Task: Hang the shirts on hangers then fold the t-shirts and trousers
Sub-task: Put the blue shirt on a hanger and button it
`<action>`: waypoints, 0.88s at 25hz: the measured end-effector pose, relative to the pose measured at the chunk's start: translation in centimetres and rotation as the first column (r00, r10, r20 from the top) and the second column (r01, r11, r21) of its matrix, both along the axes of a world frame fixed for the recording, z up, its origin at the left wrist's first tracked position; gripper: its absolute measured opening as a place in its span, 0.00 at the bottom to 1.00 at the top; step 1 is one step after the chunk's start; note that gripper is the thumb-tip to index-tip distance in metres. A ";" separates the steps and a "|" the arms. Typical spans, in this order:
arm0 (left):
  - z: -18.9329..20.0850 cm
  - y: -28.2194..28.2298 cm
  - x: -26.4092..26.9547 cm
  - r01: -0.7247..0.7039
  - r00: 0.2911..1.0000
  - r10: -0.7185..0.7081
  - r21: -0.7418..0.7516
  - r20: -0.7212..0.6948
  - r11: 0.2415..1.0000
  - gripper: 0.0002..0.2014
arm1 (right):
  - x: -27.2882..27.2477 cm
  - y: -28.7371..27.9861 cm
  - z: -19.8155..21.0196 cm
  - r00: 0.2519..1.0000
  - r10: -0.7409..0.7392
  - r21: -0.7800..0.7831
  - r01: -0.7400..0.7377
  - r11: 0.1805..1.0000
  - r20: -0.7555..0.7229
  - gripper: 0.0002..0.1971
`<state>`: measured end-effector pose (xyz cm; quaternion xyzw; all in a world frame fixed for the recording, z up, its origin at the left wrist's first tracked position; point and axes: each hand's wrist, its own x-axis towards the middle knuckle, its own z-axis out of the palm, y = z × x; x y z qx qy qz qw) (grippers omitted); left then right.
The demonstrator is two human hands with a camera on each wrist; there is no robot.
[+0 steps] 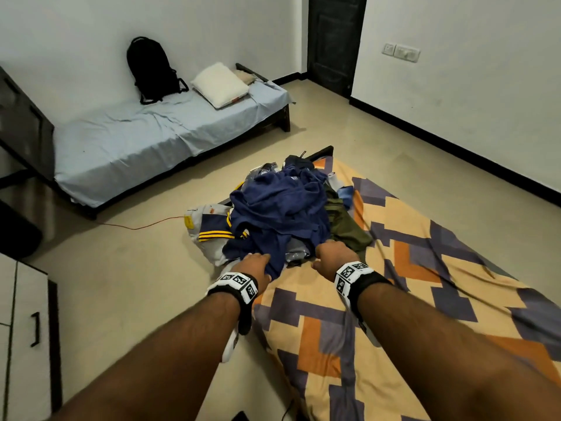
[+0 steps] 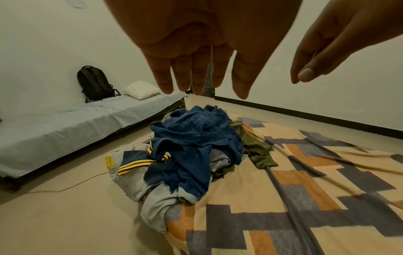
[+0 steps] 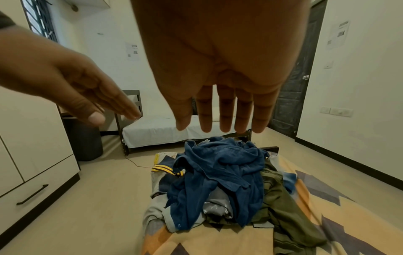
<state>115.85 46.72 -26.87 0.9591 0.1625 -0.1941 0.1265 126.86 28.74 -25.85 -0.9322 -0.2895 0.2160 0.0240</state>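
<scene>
A heap of clothes (image 1: 282, 217) sits on the patterned bed (image 1: 425, 268), at its far end on the side toward the floor, spilling a little over that edge. On top of the heap lies a crumpled blue shirt (image 2: 191, 138) with a button showing at its lower hem. Under it, on the floor side of the heap, is a navy piece with yellow stripes (image 2: 139, 163) over pale grey trousers (image 2: 130, 182) that carry a yellow tag. On the other side of the heap an olive garment (image 3: 281, 195) trails out across the bedspread, and a bit of grey patterned cloth (image 3: 216, 207) pokes out at the near foot of the heap. Both hands hover just above the near edge of the heap. The left hand (image 1: 255, 264) is flat, its fingers (image 2: 196, 75) straight and slightly spread, holding nothing. The right hand (image 1: 332, 256) is the same, fingers (image 3: 226, 110) straight and pointing down toward the heap, empty. Whether either touches the cloth I cannot tell. Each wrist wears a band with black-and-white markers. Beyond the heap, across a strip of floor, stands a second bed (image 1: 145, 141) with a pale blue sheet, a backpack (image 1: 151, 71) and a pillow (image 1: 220, 85) on it. An orange cord (image 1: 142, 226) runs over the floor from the heap toward that bed. Farther off is a dark door (image 1: 334, 41).
</scene>
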 end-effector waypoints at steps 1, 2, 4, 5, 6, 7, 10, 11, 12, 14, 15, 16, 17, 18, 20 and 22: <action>0.1 0.9 0.7 -0.017 1.000 0.017 -0.003 0.004 1.000 0.25 | 1.1 0.7 -0.1 1.000 0.010 0.004 -0.010 1.000 -0.010 0.19; 0.2 1.8 1.4 -0.035 0.999 0.035 -0.005 -0.005 0.999 0.23 | 2.1 1.3 -0.2 0.999 0.023 0.002 -0.023 1.000 -0.024 0.19; 0.1 3.5 2.6 -0.057 0.998 0.057 0.010 -0.028 0.998 0.21 | 3.9 2.5 -0.7 0.998 0.053 -0.002 -0.053 0.999 -0.044 0.17; 0.0 4.2 3.0 -0.059 0.998 0.060 0.024 -0.037 0.998 0.19 | 4.5 2.8 -0.9 0.996 0.064 0.001 -0.064 0.998 -0.057 0.16; -0.1 5.1 3.6 -0.065 0.997 0.067 0.038 -0.048 0.997 0.18 | 5.2 3.4 -1.1 0.995 0.068 0.008 -0.068 0.998 -0.076 0.14; -0.3 5.9 4.2 -0.065 0.996 0.067 0.049 -0.053 0.997 0.18 | 5.9 3.9 -1.3 0.993 0.072 0.018 -0.070 0.997 -0.093 0.13; -0.9 8.4 6.4 -0.067 0.995 0.071 0.060 -0.074 0.996 0.16 | 8.0 5.6 -2.1 0.982 0.060 0.026 -0.057 0.998 -0.179 0.13; -1.3 9.2 7.0 -0.076 0.993 0.079 0.044 -0.086 0.996 0.15 | 8.4 6.0 -2.4 0.973 0.054 0.020 -0.051 0.998 -0.223 0.13; -2.0 10.5 8.0 -0.080 0.991 0.083 0.028 -0.105 0.996 0.13 | 9.1 6.8 -3.1 0.962 0.046 0.004 -0.047 0.999 -0.268 0.13; -3.3 13.1 9.8 -0.070 0.988 0.070 0.008 -0.140 0.998 0.08 | 10.2 8.6 -4.3 0.936 0.042 -0.019 -0.052 0.998 -0.348 0.13; -4.1 14.9 11.0 -0.054 0.987 0.055 0.016 -0.148 0.998 0.07 | 10.9 10.1 -5.0 0.925 0.045 -0.031 -0.060 0.998 -0.376 0.13; -4.9 16.7 12.3 -0.041 0.987 0.044 0.027 -0.155 0.999 0.07 | 11.8 11.7 -5.5 0.918 0.041 -0.038 -0.061 0.997 -0.395 0.13; -6.1 18.5 13.6 -0.028 0.986 0.032 0.025 -0.165 0.999 0.08 | 12.7 13.3 -6.1 0.912 0.033 -0.042 -0.055 0.998 -0.409 0.13; -7.5 20.3 15.3 -0.017 0.984 0.022 0.024 -0.178 1.000 0.08 | 13.8 14.9 -6.9 0.909 0.023 -0.044 -0.046 0.998 -0.416 0.13; -10.6 23.9 19.0 -0.002 0.975 0.005 0.014 -0.220 1.000 0.09 | 15.8 18.4 -9.3 0.895 -0.011 -0.062 -0.019 0.998 -0.446 0.12; -13.9 26.4 21.1 0.017 0.966 -0.027 -0.039 -0.258 0.999 0.11 | 16.7 20.4 -11.5 0.872 -0.045 -0.080 0.006 0.997 -0.488 0.11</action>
